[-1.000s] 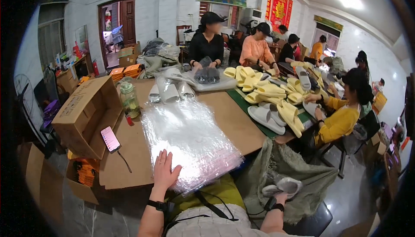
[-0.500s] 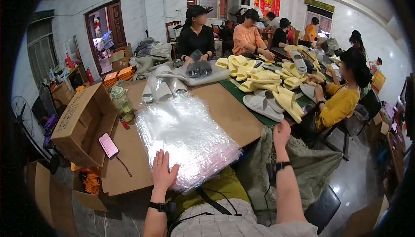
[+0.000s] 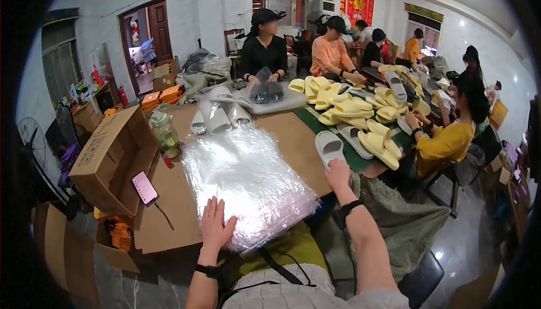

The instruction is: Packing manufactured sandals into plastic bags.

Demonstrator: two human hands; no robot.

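My left hand [image 3: 217, 222] lies flat, fingers stretched, on the near left edge of a stack of clear plastic bags [image 3: 248, 179]. With my right hand [image 3: 339, 176] I grip the near end of a light grey slipper [image 3: 329, 144], whose strap end points away from me. It is at the border between the brown cardboard and the green mat. Beside it on the mat rests another grey slipper [image 3: 357, 142], with a pair of yellow slippers [image 3: 381, 146] to its right. Past the bag stack, grey slippers in clear bags [image 3: 216, 118] are piled.
On the left stand an open cardboard box [image 3: 115, 159], a lidded jar [image 3: 164, 131] and a phone [image 3: 145, 188] with a strap. Yellow slippers [image 3: 352, 106] are heaped at the far right, where a person in yellow [image 3: 448, 140] sits. A green sack [image 3: 394, 213] hangs by my right arm.
My right hand has drawn one grey slipper leftward, away from its mate, and turned it more upright in view. My left hand stays on the bags. The view has shifted slightly.
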